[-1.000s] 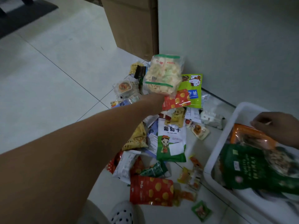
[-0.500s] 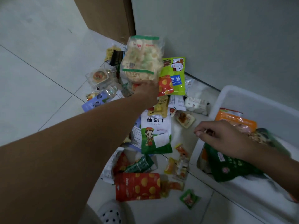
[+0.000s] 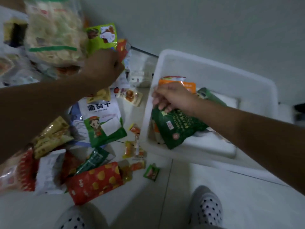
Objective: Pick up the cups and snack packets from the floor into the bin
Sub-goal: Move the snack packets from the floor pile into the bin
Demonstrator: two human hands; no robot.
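My left hand (image 3: 102,68) is raised over the pile at the upper left, shut on a clear bag of pale snacks with green stripes (image 3: 52,35). A light green packet (image 3: 102,37) and a red one (image 3: 122,47) stick up at its knuckles. My right hand (image 3: 171,98) hovers over the left rim of the white bin (image 3: 222,68), fingers loosely apart, with nothing seen in it. Inside the bin lie a dark green packet (image 3: 178,129) and an orange one (image 3: 186,85). Several packets cover the floor, among them a white-and-green one (image 3: 102,119) and a red one with yellow dots (image 3: 95,180). No cups show.
A pale wall runs behind the bin and the pile. A small green sachet (image 3: 151,172) lies apart near the bin's front corner. Two dotted slippers (image 3: 206,209) stand on the tiled floor at the bottom edge.
The view has swung right and down. My left hand still holds the clear bag, now blurred with motion. My right hand has come out of the bin to its left rim.
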